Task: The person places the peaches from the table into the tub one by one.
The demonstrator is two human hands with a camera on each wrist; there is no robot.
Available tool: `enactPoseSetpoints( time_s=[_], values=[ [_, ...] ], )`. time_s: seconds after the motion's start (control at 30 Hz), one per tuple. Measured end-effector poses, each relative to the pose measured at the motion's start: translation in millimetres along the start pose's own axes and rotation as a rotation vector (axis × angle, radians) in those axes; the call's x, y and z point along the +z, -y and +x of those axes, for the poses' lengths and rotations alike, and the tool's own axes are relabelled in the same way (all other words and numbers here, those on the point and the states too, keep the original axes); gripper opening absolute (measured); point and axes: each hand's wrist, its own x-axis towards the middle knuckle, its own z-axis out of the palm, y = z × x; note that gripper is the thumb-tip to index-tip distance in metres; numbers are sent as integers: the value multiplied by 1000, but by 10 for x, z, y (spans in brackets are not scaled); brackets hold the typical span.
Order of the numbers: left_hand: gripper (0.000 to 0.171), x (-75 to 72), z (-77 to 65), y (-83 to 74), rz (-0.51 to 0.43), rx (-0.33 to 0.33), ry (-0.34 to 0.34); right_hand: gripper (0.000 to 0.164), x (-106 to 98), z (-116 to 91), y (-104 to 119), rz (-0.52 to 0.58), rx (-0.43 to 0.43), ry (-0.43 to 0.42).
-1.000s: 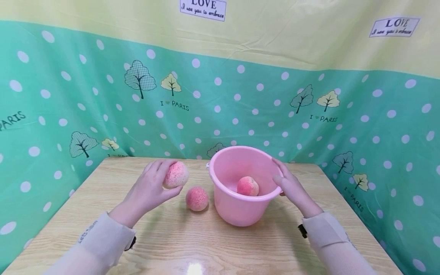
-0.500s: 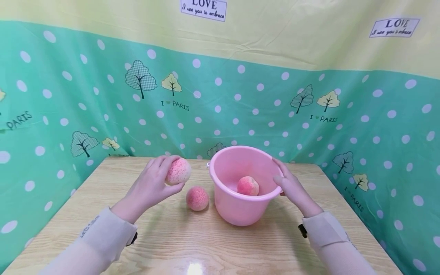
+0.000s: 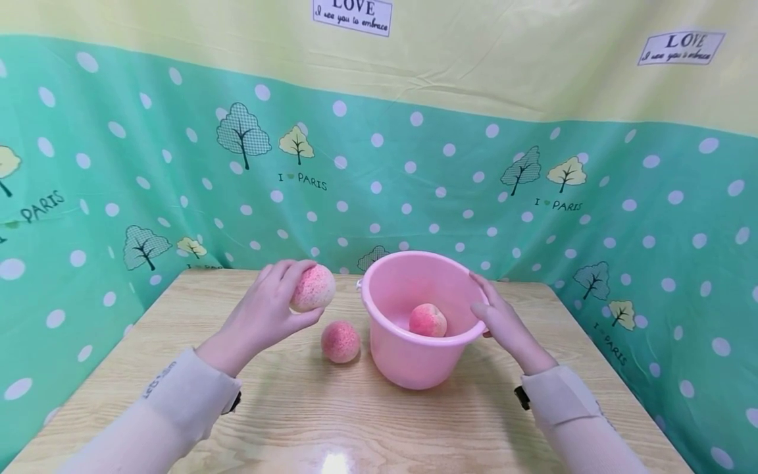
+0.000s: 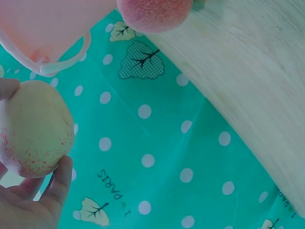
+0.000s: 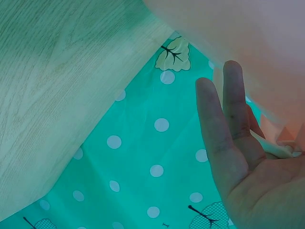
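My left hand grips a pink-and-white peach between thumb and fingers, held above the table left of a pink bucket. The left wrist view shows that peach's pale, red-speckled side. A second, redder peach sits on the table between the left hand and the bucket. Inside the bucket lies another peach. My right hand holds the bucket's right rim, thumb over the edge. Two of its fingers extend straight by the bucket's outer wall in the right wrist view.
The bucket stands on a light wood table, tilted slightly. A green and yellow cloth with white dots and trees hangs behind and at both sides. The bucket's handle shows in the left wrist view.
My left hand has moved a little to the right and up with the peach, closer to the bucket. The right hand, bucket and other peaches stay in place.
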Motion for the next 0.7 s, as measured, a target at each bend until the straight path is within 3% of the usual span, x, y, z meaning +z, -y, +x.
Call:
enactPoseSetpoints(
  time_s=[0.3,0.7],
  values=[
    [72,-5,42,-46,-8,-28,51,71,3,-6,22,8,6,-1],
    [72,-20,113,-94,-12,-24,64,70,-3,21,4,10,16,-4]
  ],
)
